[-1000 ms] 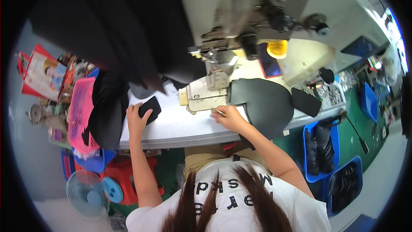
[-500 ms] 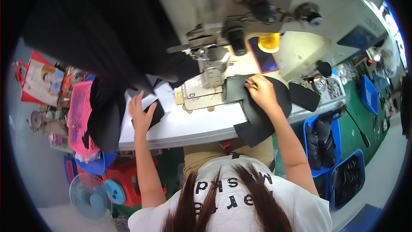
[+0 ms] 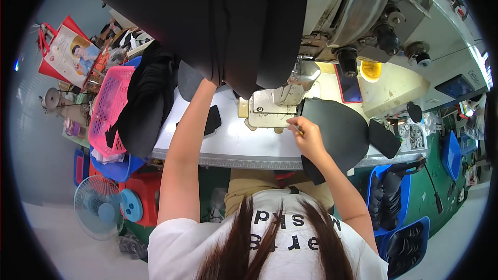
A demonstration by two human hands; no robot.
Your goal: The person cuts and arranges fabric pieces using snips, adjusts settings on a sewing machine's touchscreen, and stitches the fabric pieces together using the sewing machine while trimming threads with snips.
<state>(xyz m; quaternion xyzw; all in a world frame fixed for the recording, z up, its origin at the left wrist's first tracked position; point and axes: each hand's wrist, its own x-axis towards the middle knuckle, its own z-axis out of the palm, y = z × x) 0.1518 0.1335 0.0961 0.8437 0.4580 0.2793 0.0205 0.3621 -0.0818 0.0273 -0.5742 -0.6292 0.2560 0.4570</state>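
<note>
My left hand [image 3: 209, 85] reaches up beneath a hanging stack of black fabric [image 3: 238, 26], which hides its fingers. My right hand [image 3: 308, 137] is closed around a small tool with a yellow part [image 3: 296, 129], too covered to name. It is just in front of the sewing machine's bed plate [image 3: 270, 119]. Beside it, a large curved black piece [image 3: 337, 124] lies on the table and hangs over the front edge. A small black piece [image 3: 212, 120] lies on the white tabletop near my left forearm.
The sewing machine's head [image 3: 373, 26] rises at the upper right. A phone-like red-edged device [image 3: 348, 85] and a yellow dish [image 3: 370, 71] lie behind the bed. A pink basket [image 3: 110, 111] with black fabric stands at the left. Blue bins [image 3: 386, 202] are on the floor at right.
My left hand has moved from the tabletop up under the black fabric. My right hand has come off the curved black piece toward the bed plate's front. The whole view has shifted.
</note>
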